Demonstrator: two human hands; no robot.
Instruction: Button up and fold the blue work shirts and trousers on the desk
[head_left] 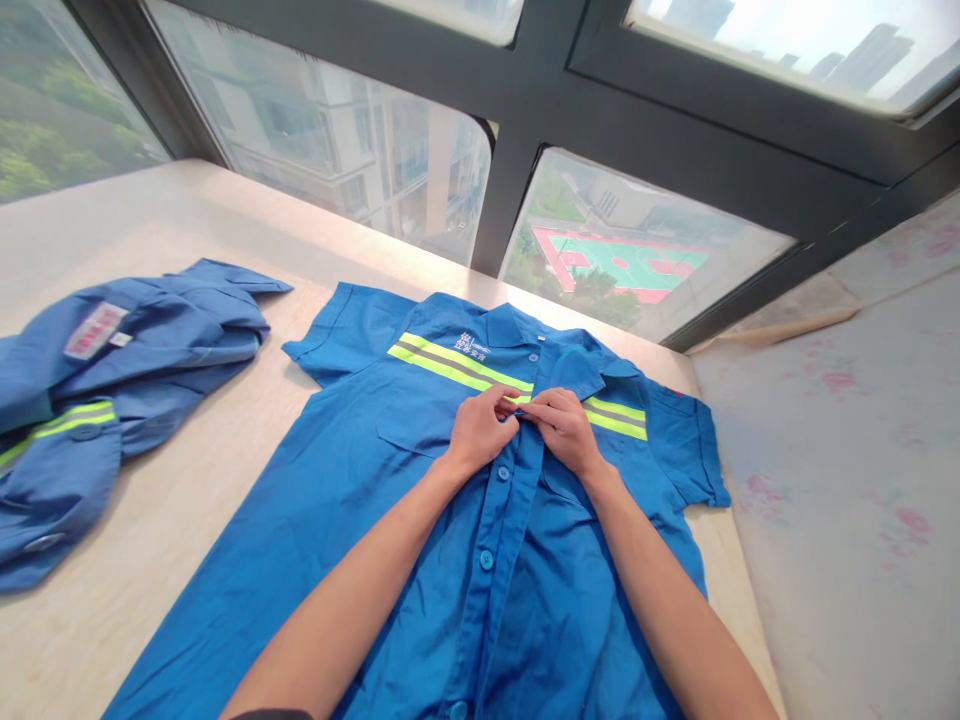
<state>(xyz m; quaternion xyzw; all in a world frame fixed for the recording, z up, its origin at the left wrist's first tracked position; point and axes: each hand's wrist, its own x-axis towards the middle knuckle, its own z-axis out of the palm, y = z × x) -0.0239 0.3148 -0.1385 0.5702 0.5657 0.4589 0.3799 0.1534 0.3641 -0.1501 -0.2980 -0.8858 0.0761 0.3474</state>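
A blue short-sleeved work shirt [337, 500] lies spread out with its collar toward the window. Yellow-green reflective stripes [457, 365] run across its chest, and white lettering sits above them on the left. My left hand [484, 428] and my right hand [562, 425] meet at the front opening, at stripe height, both with fingers pinched on the shirt's placket edges. Any button between the fingertips is hidden. Below the hands the placket hangs apart, showing a button [503, 473] and another button [486, 560] on the left edge.
A second blue garment [172, 350] with a reflective stripe and a label lies crumpled on the pale ledge [217, 520] at left. A dark window frame [555, 120] borders the ledge's far side. A floral-patterned wall [840, 500] stands close on the right.
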